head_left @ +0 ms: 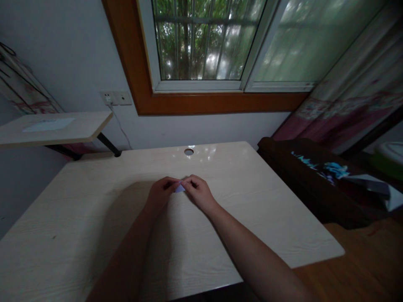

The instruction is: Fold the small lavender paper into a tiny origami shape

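Note:
A small piece of folded purple paper point(179, 188) is pinched between my two hands, just above or on the pale wooden desk point(258, 218). My left hand point(161, 192) has its fingers closed on the paper's left side. On the other side, the thumb and fingers of my right hand point(199, 191) are pressed together on it. Both hands nearly meet at the paper's upper part. The fingers cover much of the paper, so its full shape is hidden; a pale triangular bit shows between them.
A round cable hole point(189, 152) lies near the desk's far edge. At the left stands a raised shelf point(91, 126) on black legs, with a white sheet point(48, 125) on it. A dark brown bench point(315, 197) to the right bears blue crumpled items point(336, 170).

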Demonstrator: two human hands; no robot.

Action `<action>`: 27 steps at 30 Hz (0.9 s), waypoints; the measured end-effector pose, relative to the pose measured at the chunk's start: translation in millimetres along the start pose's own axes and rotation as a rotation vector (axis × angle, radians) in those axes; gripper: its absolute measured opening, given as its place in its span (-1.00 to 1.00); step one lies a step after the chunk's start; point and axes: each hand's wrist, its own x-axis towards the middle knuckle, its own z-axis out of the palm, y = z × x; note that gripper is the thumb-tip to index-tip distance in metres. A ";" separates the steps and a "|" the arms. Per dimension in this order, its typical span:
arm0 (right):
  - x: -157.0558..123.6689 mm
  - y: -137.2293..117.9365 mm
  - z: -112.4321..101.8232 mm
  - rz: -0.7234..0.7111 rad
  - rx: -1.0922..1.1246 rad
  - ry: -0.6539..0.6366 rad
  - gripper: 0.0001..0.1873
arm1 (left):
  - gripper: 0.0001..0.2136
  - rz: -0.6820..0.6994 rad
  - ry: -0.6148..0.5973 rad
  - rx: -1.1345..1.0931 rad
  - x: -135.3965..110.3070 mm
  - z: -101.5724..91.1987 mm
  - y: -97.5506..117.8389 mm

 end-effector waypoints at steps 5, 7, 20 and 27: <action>0.0 -1.4 1.5 0.025 0.004 -0.039 -0.77 | -0.80 -0.014 0.057 0.000 1.0 -1.3 3.7; 0.0 0.5 2.7 0.037 0.000 -0.063 -0.79 | -0.80 -0.024 0.077 0.002 1.4 -1.9 4.3; 0.5 0.9 0.6 0.018 -0.011 -0.043 -0.78 | -0.69 -0.063 0.047 -0.049 4.1 -0.4 1.2; 0.7 5.4 0.7 0.033 -0.009 0.051 -0.76 | -0.69 -0.167 -0.030 -0.140 3.6 2.3 0.7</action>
